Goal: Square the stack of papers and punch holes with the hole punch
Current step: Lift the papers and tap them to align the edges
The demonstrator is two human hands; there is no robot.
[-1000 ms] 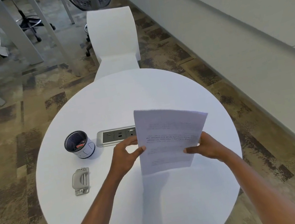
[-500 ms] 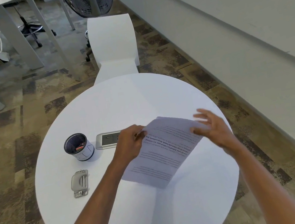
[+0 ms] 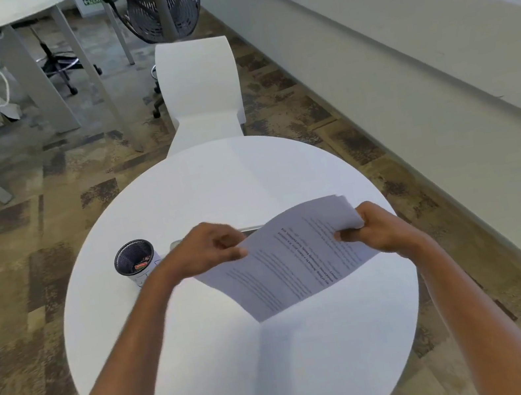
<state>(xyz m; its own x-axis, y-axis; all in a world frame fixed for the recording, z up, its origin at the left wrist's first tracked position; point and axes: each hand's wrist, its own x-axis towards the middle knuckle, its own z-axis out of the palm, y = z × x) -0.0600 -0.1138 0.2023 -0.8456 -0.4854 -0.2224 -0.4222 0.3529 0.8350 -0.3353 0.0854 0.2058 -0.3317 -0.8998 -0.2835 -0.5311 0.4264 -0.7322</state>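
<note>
A thin stack of printed papers (image 3: pixel 294 261) is held over the round white table (image 3: pixel 221 183), turned so its long side runs left to right and its lower corner points at me. My left hand (image 3: pixel 207 248) pinches the stack's left edge. My right hand (image 3: pixel 374 229) grips the right end, where the sheet corners fan apart a little. The hole punch is hidden behind my left forearm.
A dark mesh pen cup (image 3: pixel 136 259) stands at the table's left. A power socket panel (image 3: pixel 251 231) is mostly hidden behind my left hand. A white chair (image 3: pixel 199 82) stands at the table's far side. A wall runs along the right.
The stack went from upright to lying nearly flat and has rotated clockwise. My right hand let go, then took hold of the far right end. My left forearm now covers the hole punch.
</note>
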